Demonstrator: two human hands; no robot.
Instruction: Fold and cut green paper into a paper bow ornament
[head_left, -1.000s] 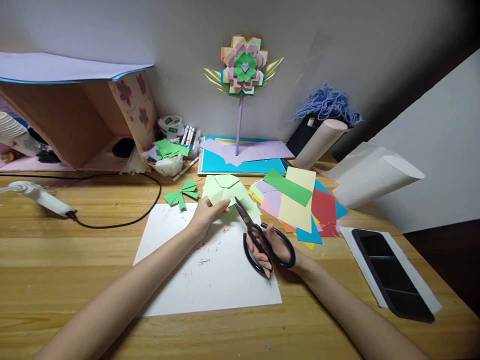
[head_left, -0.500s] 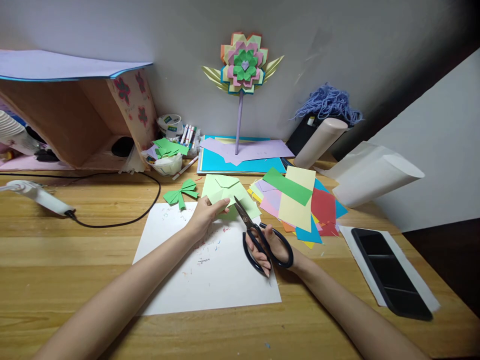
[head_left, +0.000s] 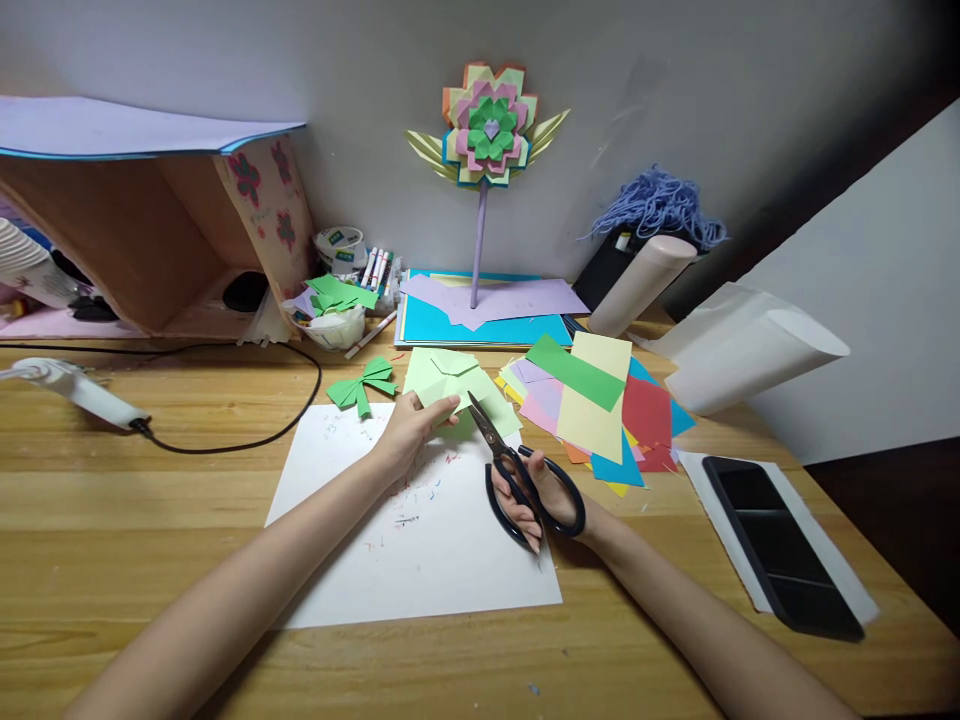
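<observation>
My left hand [head_left: 409, 430] pinches a piece of light green paper [head_left: 439, 389] between thumb and fingers. My right hand [head_left: 553, 485] is closed round the black handles of a pair of scissors [head_left: 492, 438]. The blades point up and left, with their tips close by the right edge of the pinched paper; whether they touch it I cannot tell. Behind my fingers lie larger light green sheets [head_left: 495, 402], one with a folded flap. A green paper bow [head_left: 364, 387] rests to the left of them. Under both hands is a white sheet [head_left: 420, 580] with coloured marks.
Coloured paper pieces [head_left: 592, 410] are heaped on the right. A phone [head_left: 784, 550] lies farther right, beside a paper roll [head_left: 757, 360]. At the back stand a paper flower [head_left: 491, 128] and a small bowl [head_left: 337, 330]. A black cable [head_left: 247, 445] curves across the left.
The view has shifted very slightly. Both hands, the scissors and the light green paper keep practically the same place.
</observation>
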